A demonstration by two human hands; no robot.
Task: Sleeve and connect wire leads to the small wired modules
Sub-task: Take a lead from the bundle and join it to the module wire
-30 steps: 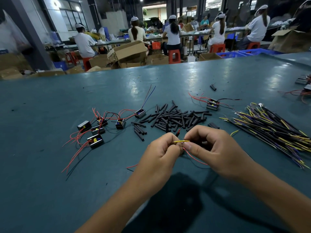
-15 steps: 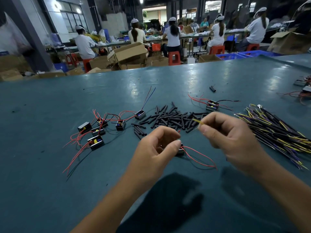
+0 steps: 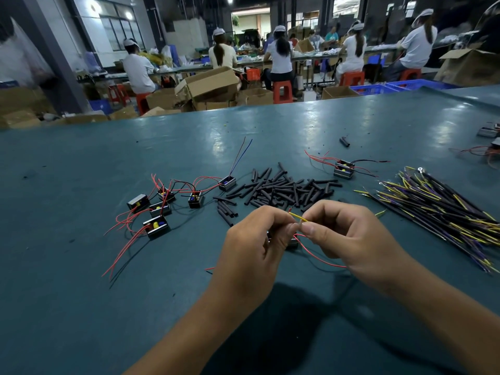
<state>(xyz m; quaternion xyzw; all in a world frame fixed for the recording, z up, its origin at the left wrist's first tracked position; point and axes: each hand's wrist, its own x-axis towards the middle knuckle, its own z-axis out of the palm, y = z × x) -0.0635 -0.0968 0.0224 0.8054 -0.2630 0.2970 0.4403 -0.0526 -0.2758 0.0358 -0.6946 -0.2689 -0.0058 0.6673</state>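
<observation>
Table [image 3: 81, 307]: broad, teal, faintly glossy. Bundle of leads [image 3: 443, 209]: slim black and yellow strands, far right. Sleeve pile [image 3: 281, 189]: short matte black tubes, centre. Modules [image 3: 159, 209]: small boxy, red-wired, left. Left hand [image 3: 254, 247], right hand [image 3: 349, 236]: fingers curled, both pinching one thin yellow wire [image 3: 297, 217] above the table, near centre.

Dim workshop, teal table [image 3: 81, 163], red stools [image 3: 281, 91], cardboard boxes [image 3: 208, 83], windows [image 3: 116, 25].
</observation>
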